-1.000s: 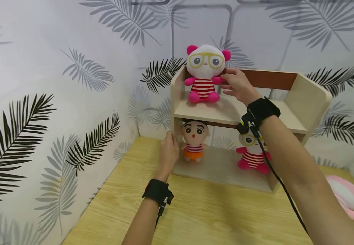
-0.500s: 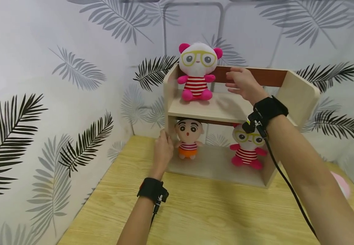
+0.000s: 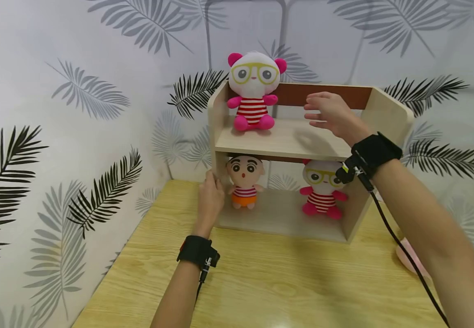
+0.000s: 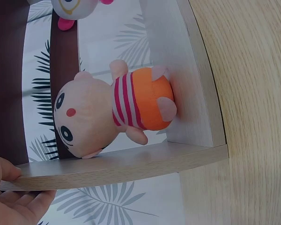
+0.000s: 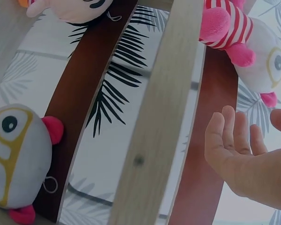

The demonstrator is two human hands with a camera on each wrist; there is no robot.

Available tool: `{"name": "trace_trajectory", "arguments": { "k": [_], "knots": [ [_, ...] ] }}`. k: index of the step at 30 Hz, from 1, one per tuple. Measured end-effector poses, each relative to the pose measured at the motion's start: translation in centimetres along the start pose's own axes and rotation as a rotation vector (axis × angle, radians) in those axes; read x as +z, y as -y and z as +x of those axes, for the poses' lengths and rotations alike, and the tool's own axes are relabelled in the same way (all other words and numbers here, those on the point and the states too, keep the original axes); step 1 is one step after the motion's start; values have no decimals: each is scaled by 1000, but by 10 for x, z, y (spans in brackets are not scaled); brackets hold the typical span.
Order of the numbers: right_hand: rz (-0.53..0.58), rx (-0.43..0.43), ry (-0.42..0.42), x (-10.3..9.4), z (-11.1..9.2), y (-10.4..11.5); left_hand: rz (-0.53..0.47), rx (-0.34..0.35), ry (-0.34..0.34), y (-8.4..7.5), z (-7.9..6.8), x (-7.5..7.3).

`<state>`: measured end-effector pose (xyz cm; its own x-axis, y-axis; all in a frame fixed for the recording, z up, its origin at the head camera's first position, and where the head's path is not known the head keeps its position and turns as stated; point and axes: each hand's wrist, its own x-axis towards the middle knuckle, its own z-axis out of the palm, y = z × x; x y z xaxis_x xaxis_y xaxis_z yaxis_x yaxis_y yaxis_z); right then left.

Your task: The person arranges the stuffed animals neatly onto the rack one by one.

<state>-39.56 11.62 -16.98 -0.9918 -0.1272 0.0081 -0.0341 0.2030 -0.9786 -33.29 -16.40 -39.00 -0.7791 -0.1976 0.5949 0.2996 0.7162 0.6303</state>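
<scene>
**One pink-and-white plush panda in yellow glasses (image 3: 254, 92) sits at left on the upper tier (image 3: 283, 137) of a pale wooden shelf (image 3: 282, 218)**

A person's left hand (image 3: 210, 198) holds the shelf's left side panel (image 4: 117, 173) between thumb and fingers. The right hand (image 3: 335, 116), its grip wide, hangs over the tier, right of the panda and apart from it. Below sit an orange-shorted plush boy (image 3: 244, 182), left, and a matching panda (image 3: 323, 193), right, above a yellow wood-grain worktop (image 3: 261, 282).

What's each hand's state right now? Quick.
Left hand: closed, holding the flat, pale wooden shelf side panel.
Right hand: open, holding nothing.
</scene>
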Motion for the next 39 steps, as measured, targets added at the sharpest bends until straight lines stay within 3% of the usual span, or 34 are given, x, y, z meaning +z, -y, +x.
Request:
{"name": "trace_trajectory", "arguments": {
  "k": [12,18,31,39],
  "knots": [
    [-13,-48,26,-22,-28,-14,8,-10,-20,2,2,3],
    [-13,-87,64,-32,-44,-19,7,18,-31,3,0,3],
    [159,-114,104,-51,-66,-24,-3,20,-13,-1,4,2],
    [188,-114,105,-58,-76,-31,0,-1,-20,0,2,5]
  ]
}}
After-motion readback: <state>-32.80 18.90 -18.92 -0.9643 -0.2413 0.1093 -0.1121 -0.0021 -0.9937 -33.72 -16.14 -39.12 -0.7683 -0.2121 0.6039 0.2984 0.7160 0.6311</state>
